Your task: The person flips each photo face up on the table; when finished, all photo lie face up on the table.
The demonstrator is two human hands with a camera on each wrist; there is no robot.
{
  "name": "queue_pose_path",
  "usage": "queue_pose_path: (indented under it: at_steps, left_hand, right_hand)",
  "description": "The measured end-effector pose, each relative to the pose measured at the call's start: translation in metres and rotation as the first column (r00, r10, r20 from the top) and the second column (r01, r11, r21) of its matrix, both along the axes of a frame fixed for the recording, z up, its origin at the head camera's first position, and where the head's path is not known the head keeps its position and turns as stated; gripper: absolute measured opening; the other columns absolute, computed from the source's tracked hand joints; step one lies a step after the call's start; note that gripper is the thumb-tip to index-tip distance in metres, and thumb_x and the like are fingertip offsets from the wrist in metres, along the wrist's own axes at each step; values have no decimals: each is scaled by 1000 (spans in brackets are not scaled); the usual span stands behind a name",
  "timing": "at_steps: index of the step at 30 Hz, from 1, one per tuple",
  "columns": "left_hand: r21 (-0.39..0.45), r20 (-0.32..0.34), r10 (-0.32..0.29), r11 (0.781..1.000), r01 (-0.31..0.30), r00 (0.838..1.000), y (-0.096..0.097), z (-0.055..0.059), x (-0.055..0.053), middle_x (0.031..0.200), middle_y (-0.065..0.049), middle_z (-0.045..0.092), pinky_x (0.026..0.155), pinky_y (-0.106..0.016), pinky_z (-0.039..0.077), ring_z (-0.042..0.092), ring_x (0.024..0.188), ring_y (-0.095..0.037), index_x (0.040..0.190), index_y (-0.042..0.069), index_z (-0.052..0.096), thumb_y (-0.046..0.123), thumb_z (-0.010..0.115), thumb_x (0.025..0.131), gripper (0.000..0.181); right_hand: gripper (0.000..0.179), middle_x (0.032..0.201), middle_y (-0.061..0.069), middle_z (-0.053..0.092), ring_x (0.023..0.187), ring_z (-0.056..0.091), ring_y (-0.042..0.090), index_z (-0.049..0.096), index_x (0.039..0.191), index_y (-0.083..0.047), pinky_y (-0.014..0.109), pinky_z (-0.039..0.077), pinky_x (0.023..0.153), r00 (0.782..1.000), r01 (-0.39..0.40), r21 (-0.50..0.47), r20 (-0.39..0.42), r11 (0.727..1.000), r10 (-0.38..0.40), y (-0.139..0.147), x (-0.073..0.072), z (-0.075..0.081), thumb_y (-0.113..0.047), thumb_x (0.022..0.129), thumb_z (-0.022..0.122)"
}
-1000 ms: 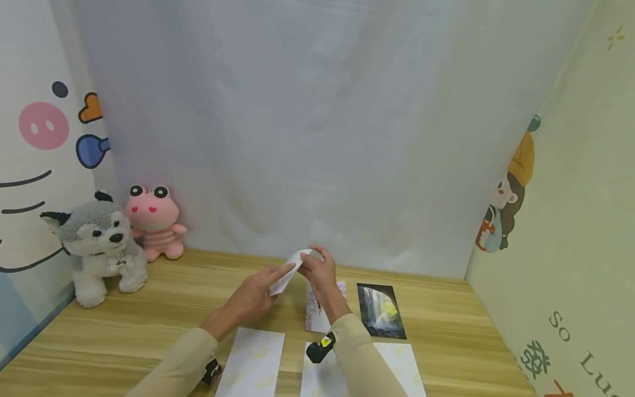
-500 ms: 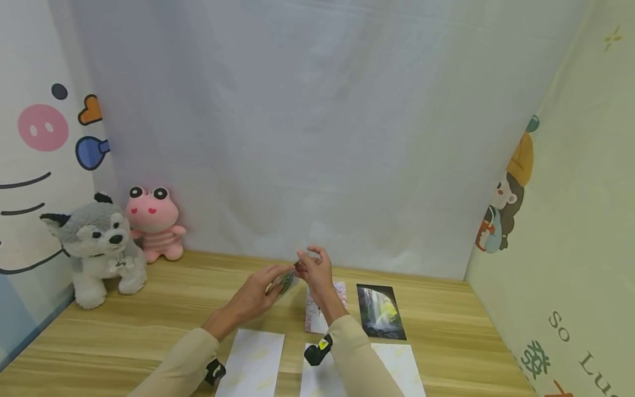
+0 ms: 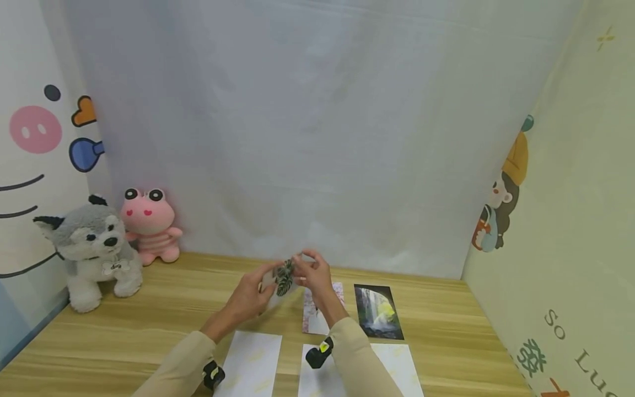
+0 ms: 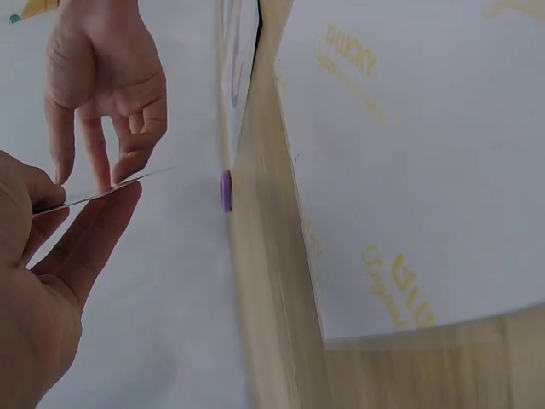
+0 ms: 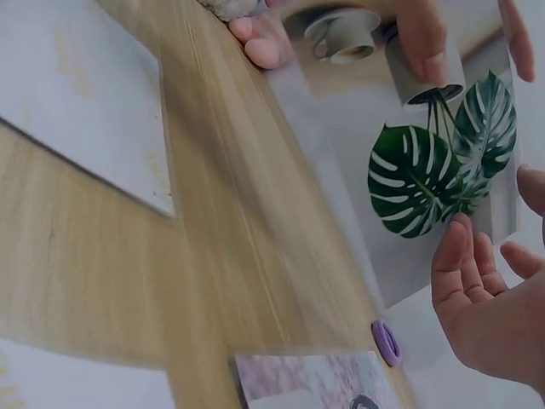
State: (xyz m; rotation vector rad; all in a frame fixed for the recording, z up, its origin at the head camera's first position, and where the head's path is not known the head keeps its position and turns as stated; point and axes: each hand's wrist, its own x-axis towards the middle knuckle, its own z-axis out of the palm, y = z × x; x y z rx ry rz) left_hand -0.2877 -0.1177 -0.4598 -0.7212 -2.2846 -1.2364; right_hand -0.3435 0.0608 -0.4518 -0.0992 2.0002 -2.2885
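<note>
Both hands are at a glossy photo card [image 3: 284, 278] above the back middle of the table. Its picture, clear in the right wrist view, shows green monstera leaves [image 5: 426, 179] in a pot with a cup and saucer. My left hand [image 3: 250, 292] pinches one side, thumb on the picture and fingers behind. Fingertips of my right hand [image 3: 315, 275] touch the picture face near the opposite side; the left wrist view shows the card [image 4: 94, 196] edge-on between the hands. Below the right forearm, partly hidden, lies a pink blossom photo [image 3: 310, 311].
Right of it lies a waterfall photo [image 3: 379, 311]. White cards with faint yellow lettering, one at the left [image 3: 253, 361], lie along the front. A purple ring [image 5: 387, 342] sits by the back wall. A plush husky [image 3: 94, 248] and a pink plush frog [image 3: 154, 226] stand at the left.
The card has turned over: its white back faced me a second ago, and now the leaf picture does. Both hands stay near the same spot.
</note>
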Motion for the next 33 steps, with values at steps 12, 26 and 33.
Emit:
queue_pose_path:
  at_steps: [12,26,33]
  left_hand:
    - [86,109,67,993,-77,992,-5,7,2,107,-23,67,36,-21,37,37,43,2,137,9,56,-9,65,87,54]
    - [422,196,51,897,-131,979,10,11,-2,96,-29,64,52,-23,53,59,70,-7,132,3,56,-15,64,82,54]
    - [473,247,34,868,-151,968,14,11,0,100,-28,63,56,-24,53,59,75,-10,134,6,56,-14,63,84,54]
  right_hand:
    - [44,88,-4,54,83,53,16,57,133,-3,30,45,70,1000,12,177,-28,984,-7,5,9,-11,-19,94,69]
    - [55,105,6,65,90,68,13,30,148,-5,26,56,80,992,-79,-335,66,939,107,3,18,-25,5,98,52]
    - [57,116,10,64,91,69,13,26,149,-8,26,56,78,994,-11,-383,97,924,53,-1,19,-23,5,99,50]
